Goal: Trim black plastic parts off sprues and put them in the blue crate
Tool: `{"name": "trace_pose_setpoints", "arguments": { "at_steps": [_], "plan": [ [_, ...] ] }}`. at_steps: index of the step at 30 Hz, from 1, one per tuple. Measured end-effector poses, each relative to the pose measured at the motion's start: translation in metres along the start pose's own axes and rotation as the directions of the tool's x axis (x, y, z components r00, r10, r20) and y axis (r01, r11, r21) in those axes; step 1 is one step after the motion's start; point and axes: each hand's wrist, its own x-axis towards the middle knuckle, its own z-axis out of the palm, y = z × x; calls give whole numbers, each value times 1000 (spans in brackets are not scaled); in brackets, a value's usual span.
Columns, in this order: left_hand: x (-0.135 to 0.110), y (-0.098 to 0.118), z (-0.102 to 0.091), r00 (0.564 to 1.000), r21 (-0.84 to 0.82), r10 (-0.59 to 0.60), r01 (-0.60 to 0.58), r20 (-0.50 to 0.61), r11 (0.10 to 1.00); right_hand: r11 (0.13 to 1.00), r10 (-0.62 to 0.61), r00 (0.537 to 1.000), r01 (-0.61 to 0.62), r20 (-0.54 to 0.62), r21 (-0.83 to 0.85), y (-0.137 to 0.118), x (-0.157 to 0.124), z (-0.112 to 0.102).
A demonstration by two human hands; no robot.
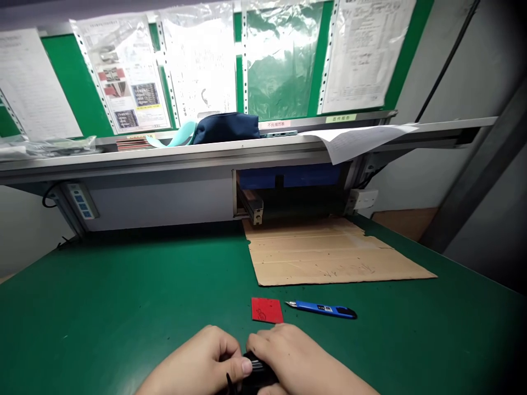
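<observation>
Your left hand and right hand, both grips closed, hold a black object at the near edge of the green counter, just below a red square and blue utility knife.

A small black object with a shiny metal strip sits gripped low between the hands.

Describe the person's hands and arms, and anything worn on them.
The left hand and right hand are bare, with no gloves, rings or watch in view. The forearms are bare too, with no sleeves showing, and the left thumbnail looks short.
</observation>
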Motion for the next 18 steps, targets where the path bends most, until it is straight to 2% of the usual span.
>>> {"name": "trace_pose_setpoints", "arguments": {
  "at_steps": [2,6,9,11,14,16,18],
  "plan": [
    [5,-6,0,997,-131,48,-41,53,991,996,21,998,-16,-55,83,3,1,4],
    [12,-6,0,983,-330,172,-143,59,933,963,73,948,14,-310,269,8,6,8],
    [12,1,0,977,-349,204,-168,68,922,952,63,936,48,-346,302,9,11,9],
    [8,3,-1,976,-263,194,-164,95,951,980,-8,958,65,-287,190,9,10,7],
    [-4,1,-2,988,58,141,-145,63,988,997,-63,990,68,-127,38,6,0,-2],
    [-13,0,-2,990,185,130,-138,55,973,990,-96,995,95,6,107,4,-8,-9],
    [-19,1,-3,981,155,140,-161,134,975,956,-173,974,130,148,263,3,-15,-15]
  ]
}}
